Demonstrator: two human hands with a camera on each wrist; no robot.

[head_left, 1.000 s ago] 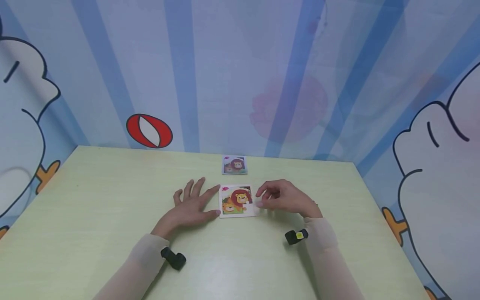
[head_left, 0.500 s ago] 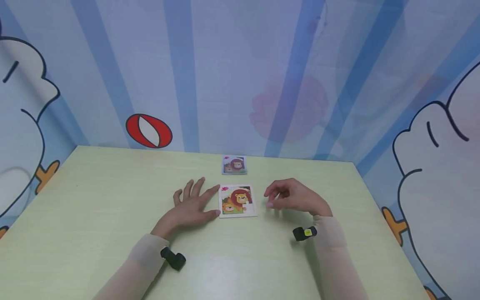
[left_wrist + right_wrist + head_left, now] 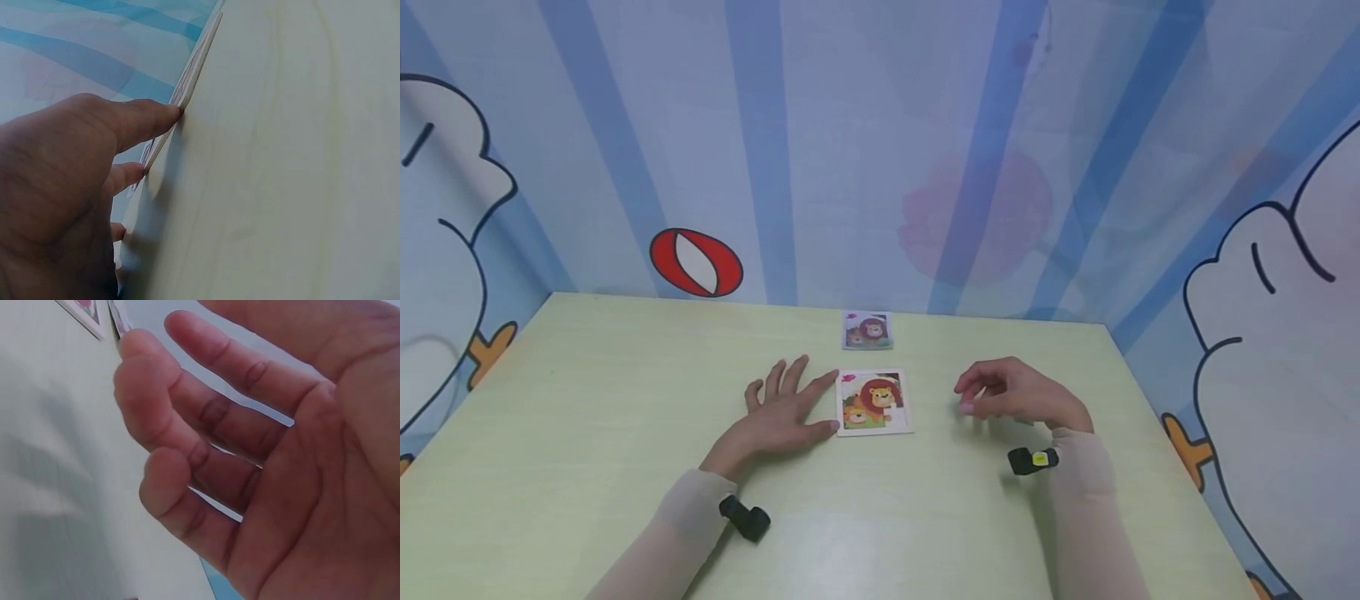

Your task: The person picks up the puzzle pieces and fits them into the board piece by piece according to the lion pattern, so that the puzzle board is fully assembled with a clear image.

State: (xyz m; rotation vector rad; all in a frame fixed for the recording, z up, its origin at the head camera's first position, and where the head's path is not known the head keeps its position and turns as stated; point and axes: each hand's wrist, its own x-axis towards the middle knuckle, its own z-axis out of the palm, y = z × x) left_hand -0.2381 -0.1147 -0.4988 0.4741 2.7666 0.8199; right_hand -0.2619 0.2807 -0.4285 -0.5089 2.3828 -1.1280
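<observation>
A small lion jigsaw puzzle [image 3: 874, 403] in a white frame lies flat on the table, with a white gap at the lower right of its picture. My left hand [image 3: 773, 421] spreads its fingers beside it, thumb and forefinger touching the frame's left edge. From the left wrist, the frame [image 3: 201, 62] appears edge-on against those two fingertips. My right hand [image 3: 1024, 393] hovers above the table, apart from the puzzle on its right side. Its fingers [image 3: 147, 394] are loosely bent, and the right wrist view shows nothing in the palm.
Behind the puzzle, near the table's back edge, lies a smaller card [image 3: 867, 331] with a like lion picture. A striped blue cloth backdrop [image 3: 850, 150] rises behind the pale table [image 3: 625, 375] and along its sides.
My right hand has moved away from the puzzle's right edge, farther to the right. The left hand and the puzzle have stayed in place.
</observation>
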